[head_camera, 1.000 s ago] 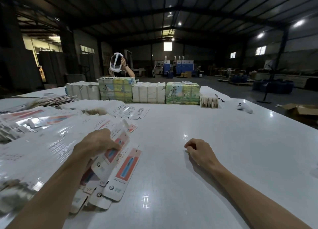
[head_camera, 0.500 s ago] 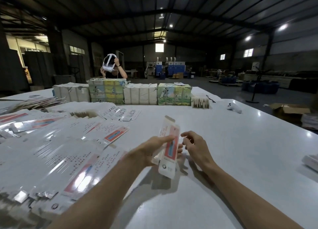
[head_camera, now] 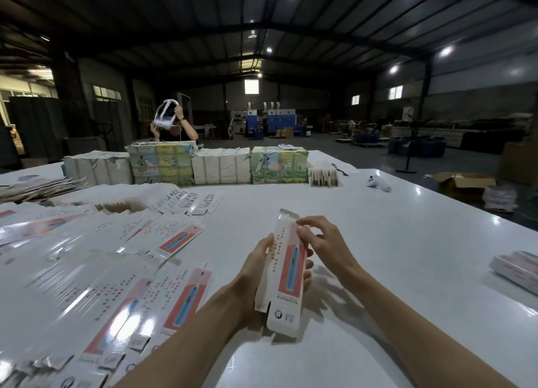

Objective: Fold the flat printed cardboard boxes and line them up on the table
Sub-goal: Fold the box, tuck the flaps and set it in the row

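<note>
A long white box blank (head_camera: 286, 274) with a red and blue print stands nearly upright over the white table (head_camera: 378, 271). My left hand (head_camera: 256, 274) grips its lower half from the left and behind. My right hand (head_camera: 318, 240) pinches its upper right edge near the top flap. The blank is partly opened into a sleeve. A spread of flat printed blanks (head_camera: 96, 271) covers the table's left side.
Wrapped bundles (head_camera: 203, 166) line the far table edge, with a person holding a white headset (head_camera: 166, 116) behind them. A white controller (head_camera: 378, 183) lies far right. A few folded boxes (head_camera: 515, 264) lie at the right edge. An open carton (head_camera: 463, 180) sits on the floor.
My left hand lifted one blank off the pile and carried it to the middle. My right hand rose from the table and took hold of its upper edge.
</note>
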A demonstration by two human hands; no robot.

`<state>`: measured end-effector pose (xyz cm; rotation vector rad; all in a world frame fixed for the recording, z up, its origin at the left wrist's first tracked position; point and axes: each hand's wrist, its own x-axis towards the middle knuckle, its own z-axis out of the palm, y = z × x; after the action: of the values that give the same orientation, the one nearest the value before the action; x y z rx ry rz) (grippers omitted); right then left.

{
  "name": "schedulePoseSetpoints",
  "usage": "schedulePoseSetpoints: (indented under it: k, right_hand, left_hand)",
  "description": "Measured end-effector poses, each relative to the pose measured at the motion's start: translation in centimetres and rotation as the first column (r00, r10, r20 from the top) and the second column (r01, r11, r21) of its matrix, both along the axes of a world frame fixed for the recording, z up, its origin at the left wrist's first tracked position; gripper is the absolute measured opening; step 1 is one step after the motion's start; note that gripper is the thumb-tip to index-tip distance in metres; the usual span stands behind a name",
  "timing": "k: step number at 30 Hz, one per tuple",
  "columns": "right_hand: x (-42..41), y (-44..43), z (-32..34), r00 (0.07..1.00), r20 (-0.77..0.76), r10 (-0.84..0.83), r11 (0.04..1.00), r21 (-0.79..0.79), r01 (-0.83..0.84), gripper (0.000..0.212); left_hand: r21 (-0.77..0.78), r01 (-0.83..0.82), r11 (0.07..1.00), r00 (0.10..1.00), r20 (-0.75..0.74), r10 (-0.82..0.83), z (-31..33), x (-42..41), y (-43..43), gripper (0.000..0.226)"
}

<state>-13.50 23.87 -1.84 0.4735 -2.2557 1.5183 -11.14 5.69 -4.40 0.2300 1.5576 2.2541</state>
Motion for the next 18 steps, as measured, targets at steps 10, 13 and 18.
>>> schedulePoseSetpoints:
  k: [10, 13, 18]
  right_hand:
    - [0.4, 0.2, 0.8, 0.823, 0.168, 0.543, 0.719, -0.599, -0.352, 0.028]
    - [0.2, -1.1, -0.1, 0.876, 0.176, 0.449, 0.739, -0.625, -0.253, 0.043]
    - [0.1, -1.7, -1.0, 0.917, 0.149, 0.371, 0.838, -0.479, -0.261, 0.048]
  left_hand:
    - [-0.077, 0.022, 0.997, 0.991, 0.135, -0.012, 1.6, 1.0, 1.4, 0.051]
    - [0.037, -0.057, 0.998, 0.981, 0.187, 0.049, 1.6, -0.6, 0.9, 0.035]
    - [0.107, -0.056, 0.993, 0.990, 0.133, 0.042, 1.1, -0.8, 0.9, 0.040]
